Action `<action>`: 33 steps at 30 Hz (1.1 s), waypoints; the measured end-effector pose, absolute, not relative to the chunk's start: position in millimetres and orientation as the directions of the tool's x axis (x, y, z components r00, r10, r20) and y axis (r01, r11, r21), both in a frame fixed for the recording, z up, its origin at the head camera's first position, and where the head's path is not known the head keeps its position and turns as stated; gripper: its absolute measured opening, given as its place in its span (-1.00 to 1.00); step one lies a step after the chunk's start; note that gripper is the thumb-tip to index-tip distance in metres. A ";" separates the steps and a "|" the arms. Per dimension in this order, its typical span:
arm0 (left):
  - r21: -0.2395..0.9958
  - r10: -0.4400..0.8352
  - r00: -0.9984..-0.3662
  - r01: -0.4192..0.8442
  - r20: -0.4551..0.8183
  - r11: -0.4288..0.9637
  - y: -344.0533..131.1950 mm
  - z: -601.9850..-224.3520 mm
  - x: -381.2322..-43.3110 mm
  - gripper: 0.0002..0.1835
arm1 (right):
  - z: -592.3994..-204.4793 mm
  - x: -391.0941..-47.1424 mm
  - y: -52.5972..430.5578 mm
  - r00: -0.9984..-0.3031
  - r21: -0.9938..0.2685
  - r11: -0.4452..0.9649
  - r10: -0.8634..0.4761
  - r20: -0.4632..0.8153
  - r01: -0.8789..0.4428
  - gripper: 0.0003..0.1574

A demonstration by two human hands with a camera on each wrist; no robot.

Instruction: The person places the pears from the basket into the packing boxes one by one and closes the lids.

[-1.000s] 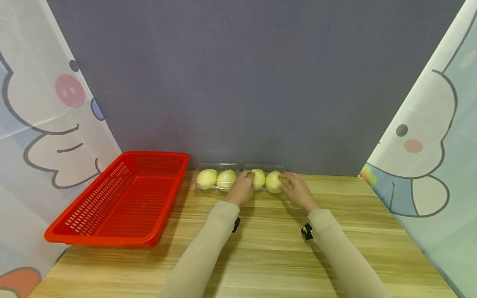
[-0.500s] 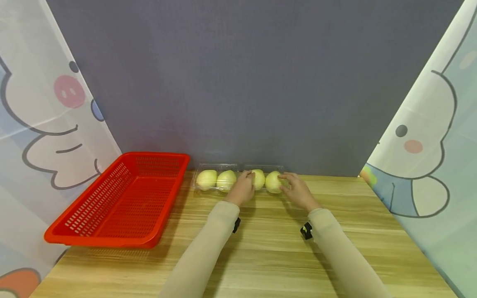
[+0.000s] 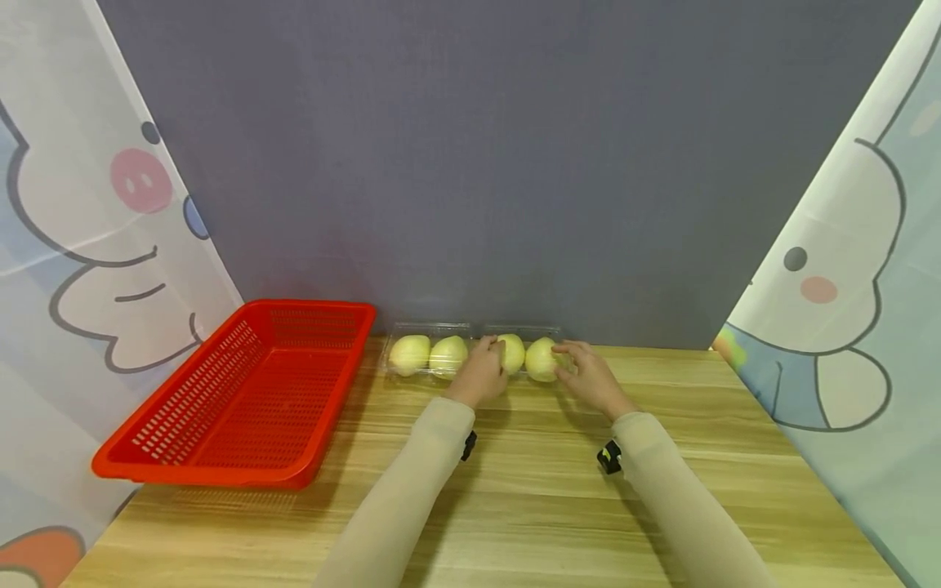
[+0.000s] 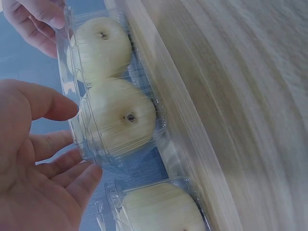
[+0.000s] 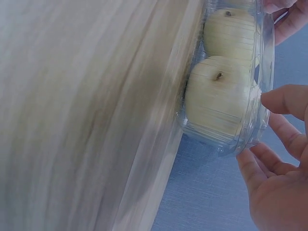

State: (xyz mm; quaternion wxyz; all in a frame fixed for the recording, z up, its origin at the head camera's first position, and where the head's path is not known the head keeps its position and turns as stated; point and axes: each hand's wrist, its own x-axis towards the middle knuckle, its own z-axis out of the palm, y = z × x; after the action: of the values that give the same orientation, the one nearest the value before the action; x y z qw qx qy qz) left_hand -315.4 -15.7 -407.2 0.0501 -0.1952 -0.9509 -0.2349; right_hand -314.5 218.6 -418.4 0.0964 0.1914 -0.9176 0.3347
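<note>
Two clear plastic fruit boxes stand side by side at the back of the table, each with two round pale-yellow fruits that look like pears. My left hand (image 3: 478,376) grips the left end of the right-hand box (image 4: 126,142), thumb over the rim and fingers behind and under the edge. At the opposite end, my right hand (image 3: 590,380) holds the same box with thumb and fingers. Two fruits (image 5: 216,96) show through its ridged wall in the right wrist view. The left-hand box (image 3: 432,330) sits just left of my left hand, which hides its right end.
A red slatted plastic basket (image 3: 323,400) stands on the left of the wooden table (image 3: 537,506). Directly behind the boxes rises a dark grey panel (image 3: 470,163). Cartoon-printed sheets (image 3: 823,327) border the table on both sides.
</note>
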 end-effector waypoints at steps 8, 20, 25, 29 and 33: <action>0.437 0.355 -0.915 0.404 0.192 0.804 -18.4 -404.6 -307.9 -0.41 | -418.6 -311.5 221.2 -0.880 -0.552 0.690 -0.313 0.357 -0.469 -0.48; 0.386 0.387 -0.889 0.455 0.243 0.803 -23.4 -400.5 -295.3 -0.43 | -413.2 -297.0 220.2 -0.862 -0.544 0.674 -0.328 0.386 -0.500 -0.48; 0.361 0.398 -0.879 0.472 0.261 0.804 -26.9 -397.5 -290.5 -0.43 | -411.0 -292.2 220.3 -0.859 -0.532 0.680 -0.329 0.393 -0.504 -0.48; 0.345 0.419 -0.867 0.493 0.269 0.799 -30.7 -394.7 -285.4 -0.44 | -409.6 -286.8 220.2 -0.861 -0.523 0.689 -0.336 0.383 -0.502 -0.48; 0.338 0.439 -0.859 0.508 0.262 0.792 -34.7 -392.4 -278.0 -0.45 | -408.9 -281.2 218.2 -0.852 -0.513 0.686 -0.350 0.390 -0.517 -0.49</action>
State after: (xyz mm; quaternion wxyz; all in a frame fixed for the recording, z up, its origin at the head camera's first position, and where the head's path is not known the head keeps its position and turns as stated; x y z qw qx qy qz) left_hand -278.0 -34.7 -392.4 0.0853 -0.2513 -0.9427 -0.2020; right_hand -281.2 218.2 -408.9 0.1314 0.2384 -0.9086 0.3169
